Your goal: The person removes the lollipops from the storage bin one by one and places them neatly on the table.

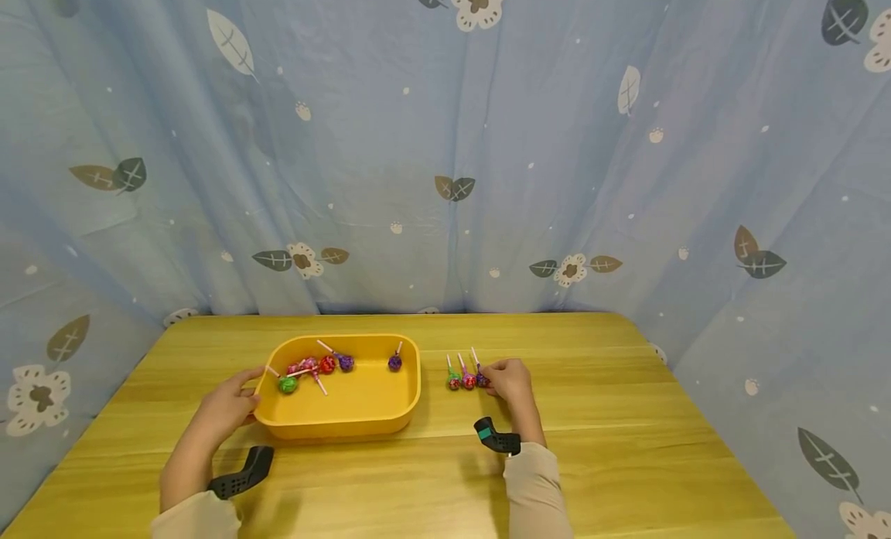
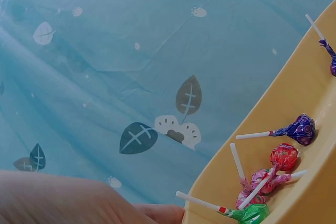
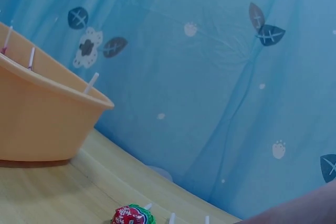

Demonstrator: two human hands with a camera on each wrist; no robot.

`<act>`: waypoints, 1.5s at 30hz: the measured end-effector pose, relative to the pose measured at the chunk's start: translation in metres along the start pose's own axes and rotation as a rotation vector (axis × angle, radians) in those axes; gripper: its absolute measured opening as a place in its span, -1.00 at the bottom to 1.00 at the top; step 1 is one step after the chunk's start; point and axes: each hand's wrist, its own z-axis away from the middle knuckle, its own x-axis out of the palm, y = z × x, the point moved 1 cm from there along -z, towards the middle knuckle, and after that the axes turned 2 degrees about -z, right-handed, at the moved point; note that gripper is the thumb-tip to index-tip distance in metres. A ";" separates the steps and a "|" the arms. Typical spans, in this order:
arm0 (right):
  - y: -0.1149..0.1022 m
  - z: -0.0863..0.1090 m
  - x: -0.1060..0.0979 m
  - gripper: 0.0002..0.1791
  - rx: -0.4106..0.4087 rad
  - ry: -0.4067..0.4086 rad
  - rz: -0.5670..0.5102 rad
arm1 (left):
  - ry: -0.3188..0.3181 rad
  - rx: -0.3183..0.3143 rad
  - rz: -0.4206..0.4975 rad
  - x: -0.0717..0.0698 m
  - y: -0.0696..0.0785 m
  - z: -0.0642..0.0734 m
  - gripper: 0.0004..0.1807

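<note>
My left hand point(image 1: 226, 409) is at the left end of a yellow plastic bin point(image 1: 348, 428), its fingers touching the outer side by the rim. Inside lie several wrapped lollipops, among them a green lollipop point(image 1: 288, 384), a red lollipop point(image 1: 327, 364) and a purple lollipop point(image 2: 302, 129). On the table to the right of the bin, my right hand point(image 1: 510, 380) pinches the wrapped head of another purple lollipop point(image 1: 482, 380). Beside it, in a row with sticks pointing away, are a pink lollipop point(image 1: 468, 380) and a green-and-red lollipop point(image 1: 454, 380). The right fingertips are out of the right wrist view.
The wood-grain table point(image 1: 626, 454) ends at the back against a blue patterned curtain point(image 1: 445, 137). One purple lollipop point(image 1: 394, 363) lies apart from the others inside the bin, towards its right end. Black wrist mounts sit on both forearms.
</note>
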 end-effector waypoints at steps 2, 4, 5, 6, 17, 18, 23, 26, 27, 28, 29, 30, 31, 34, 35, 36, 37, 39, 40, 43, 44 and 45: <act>0.000 0.001 0.000 -0.72 -0.001 -0.001 0.003 | 0.000 -0.001 0.001 0.000 0.000 0.000 -0.41; -0.001 0.002 0.000 -0.71 -0.005 -0.005 -0.003 | 0.001 0.000 0.000 0.000 0.001 0.001 -0.41; -0.001 0.002 0.000 -0.71 -0.007 -0.009 -0.007 | 0.001 0.002 -0.001 0.000 0.001 0.001 -0.41; -0.001 0.002 0.000 -0.71 -0.004 -0.010 -0.011 | 0.001 0.003 -0.002 0.000 0.001 0.001 -0.41; -0.003 0.003 -0.003 -0.74 -0.004 -0.021 -0.030 | 0.000 -0.003 -0.003 0.000 0.001 0.001 -0.41; -0.003 0.003 -0.003 -0.74 -0.005 -0.025 -0.034 | 0.000 -0.003 -0.003 0.000 0.001 0.000 -0.41; -0.003 0.004 -0.002 -0.72 -0.004 -0.042 -0.047 | 0.002 -0.003 -0.006 0.000 0.000 0.000 -0.41; -0.003 0.004 -0.003 -0.72 -0.003 -0.041 -0.045 | 0.002 -0.003 -0.005 0.000 0.000 0.001 -0.41; -0.003 0.004 -0.003 -0.72 -0.004 -0.040 -0.042 | 0.001 -0.002 -0.004 0.000 0.000 0.001 -0.41; -0.004 0.004 -0.003 -0.72 -0.003 -0.039 -0.041 | 0.001 -0.002 -0.004 0.000 0.001 0.001 -0.41; -0.004 0.004 -0.003 -0.72 -0.004 -0.039 -0.039 | 0.000 -0.002 -0.003 0.000 0.001 0.001 -0.40; -0.004 0.004 -0.004 -0.72 -0.002 -0.037 -0.040 | -0.001 -0.003 -0.003 0.000 0.001 0.001 -0.40; -0.005 0.005 -0.004 -0.71 0.000 -0.038 -0.041 | -0.001 -0.003 -0.004 0.000 0.001 0.001 -0.40; -0.005 0.005 -0.006 -0.71 0.011 -0.041 -0.040 | -0.001 -0.007 -0.004 0.001 0.001 0.001 -0.40; -0.005 0.006 -0.007 -0.71 0.015 -0.041 -0.039 | 0.000 -0.010 -0.002 0.001 0.002 0.001 -0.41; -0.005 0.006 -0.008 -0.72 0.017 -0.039 -0.036 | 0.000 -0.013 0.000 0.001 0.002 0.001 -0.41; -0.005 0.006 -0.008 -0.72 0.020 -0.038 -0.038 | -0.001 -0.015 0.003 0.001 0.002 0.001 -0.41; -0.005 0.005 -0.010 -0.72 0.019 -0.029 -0.044 | -0.004 -0.021 0.010 0.002 0.003 0.001 -0.41; -0.004 0.004 -0.011 -0.72 0.015 -0.018 -0.040 | -0.006 -0.023 0.013 0.002 0.003 0.001 -0.41; -0.006 0.004 -0.011 -0.70 -0.002 0.007 -0.050 | -0.004 -0.021 0.005 0.001 0.003 0.001 -0.41; -0.007 0.003 -0.011 -0.70 -0.012 0.015 -0.048 | -0.003 -0.018 0.002 0.001 0.003 0.001 -0.41; -0.009 0.004 -0.010 -0.70 -0.022 0.026 -0.041 | -0.002 -0.014 0.000 0.001 0.003 0.001 -0.41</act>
